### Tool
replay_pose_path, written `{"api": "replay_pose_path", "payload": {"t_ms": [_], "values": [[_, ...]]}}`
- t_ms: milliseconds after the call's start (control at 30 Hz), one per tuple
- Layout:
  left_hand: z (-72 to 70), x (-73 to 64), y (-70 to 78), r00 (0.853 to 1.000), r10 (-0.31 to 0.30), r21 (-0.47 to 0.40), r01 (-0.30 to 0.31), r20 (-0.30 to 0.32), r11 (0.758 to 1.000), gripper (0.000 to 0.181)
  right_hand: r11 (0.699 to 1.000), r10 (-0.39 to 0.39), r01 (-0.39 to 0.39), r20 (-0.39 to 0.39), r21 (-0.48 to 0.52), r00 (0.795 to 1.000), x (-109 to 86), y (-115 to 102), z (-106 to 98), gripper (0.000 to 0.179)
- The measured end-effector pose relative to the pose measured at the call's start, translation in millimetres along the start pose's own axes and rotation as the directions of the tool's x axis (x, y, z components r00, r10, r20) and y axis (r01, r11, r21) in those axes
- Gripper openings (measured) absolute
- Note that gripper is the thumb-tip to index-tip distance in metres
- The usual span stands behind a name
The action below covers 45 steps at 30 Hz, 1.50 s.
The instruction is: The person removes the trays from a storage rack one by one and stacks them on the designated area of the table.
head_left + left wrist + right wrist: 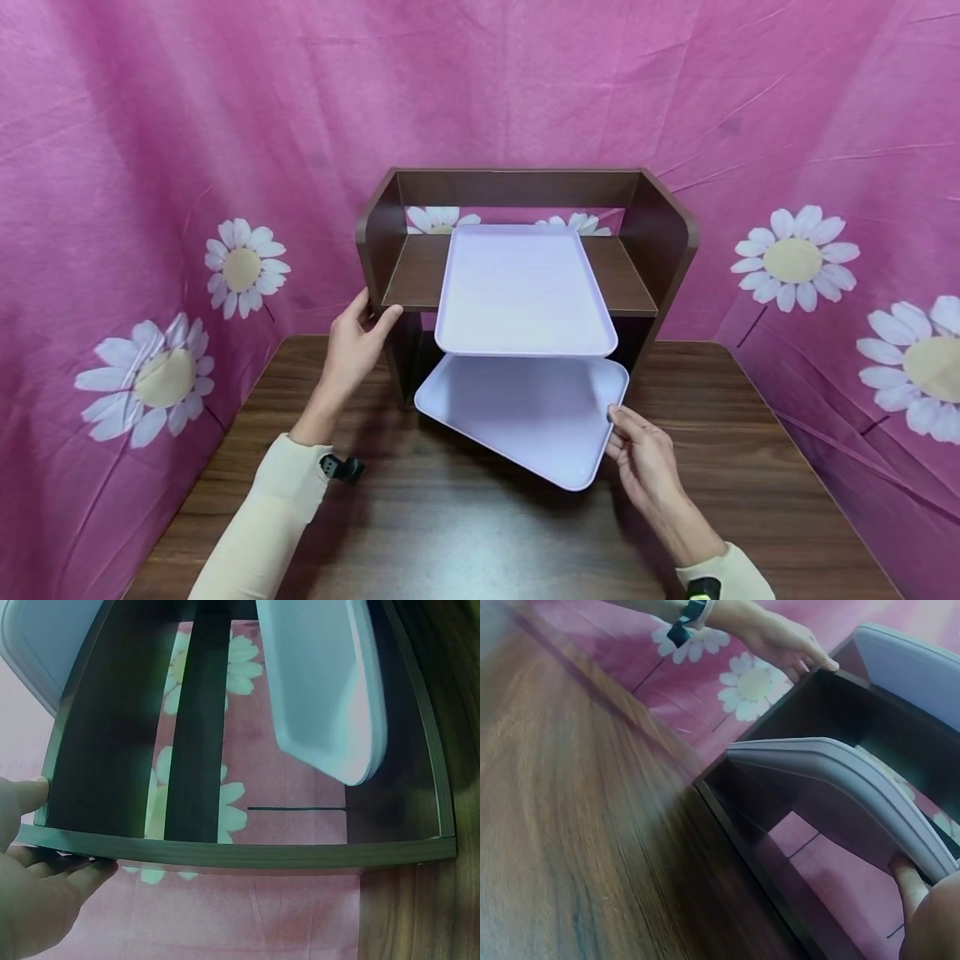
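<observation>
While the left hand [351,350] gripped the brown shelf [517,188] by its left side, I saw the right hand [647,462] pinching the lower tray [525,417] by its right edge; the tray slanted leftward from it, partly out of the shelf, below the upper tray [525,292].

the head camera looks down and ahead at the whole shelf [517,185]. the left wrist one looks inside up close, tipped sideways. the right wrist one, also near, looks across; both wrist views show the left hand [784,643].
</observation>
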<state>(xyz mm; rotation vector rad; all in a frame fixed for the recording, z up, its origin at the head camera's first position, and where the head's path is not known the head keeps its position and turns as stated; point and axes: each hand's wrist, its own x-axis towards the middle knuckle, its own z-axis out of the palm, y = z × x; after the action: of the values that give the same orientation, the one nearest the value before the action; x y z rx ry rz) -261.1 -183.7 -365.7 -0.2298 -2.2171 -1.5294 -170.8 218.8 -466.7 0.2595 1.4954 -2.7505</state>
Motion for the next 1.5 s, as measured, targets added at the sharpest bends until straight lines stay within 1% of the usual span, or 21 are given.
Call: {"api": "replay_pose_path", "payload": {"t_ms": [133, 333, 533, 633, 967, 1267, 1500], "values": [[-1.5, 0.1, -0.3, 1.0, -0.014, -0.026, 0.014, 0.0, 1.0, 0.048, 1.0, 0.009, -0.009, -0.006, -0.013, 1.0, 0.7, -3, -3, 0.03], [-2.3, 0.9, 1.3, 1.0, -0.03, -0.057, 0.029, -0.003, 0.998, 0.047, 1.0, -0.006, 0.006, 0.01, -0.027, 1.0, 2.8, -8, -6, 0.032], [-3.8, 2.3, 0.2, 1.0, -0.027, -0.066, 0.027, -0.001, 0.997, 0.048, 0.999, -0.018, 0.019, 0.004, -0.041, 1.0, 2.9, -16, -6, 0.034], [-4.1, 3.2, -1.0, 1.0, -0.023, -0.084, 0.022, 0.0, 0.996, 0.05, 0.999, -0.024, 0.024, 0.001, -0.044, 1.0, 3.0, -20, -6, 0.035], [-5.3, 4.3, -3.2, 1.0, -0.025, -0.085, 0.025, 0.004, 0.996, 0.053, 0.998, -0.03, 0.032, 0.028, -0.059, 0.999, 2.7, -27, -12, 0.038], [-3.8, 4.0, -3.4, 1.0, -0.03, -0.095, 0.03, 0.008, 0.995, 0.054, 0.998, 0.006, -0.005, 0.01, -0.064, 1.0, 2.3, -32, -16, 0.034], [-3.2, 4.0, -5.5, 0.999, -0.034, -0.1, 0.035, 0.016, 0.994, 0.054, 0.995, 0.041, -0.038, 0.028, -0.09, 0.999, 0.4, -32, -19, 0.034]]}}
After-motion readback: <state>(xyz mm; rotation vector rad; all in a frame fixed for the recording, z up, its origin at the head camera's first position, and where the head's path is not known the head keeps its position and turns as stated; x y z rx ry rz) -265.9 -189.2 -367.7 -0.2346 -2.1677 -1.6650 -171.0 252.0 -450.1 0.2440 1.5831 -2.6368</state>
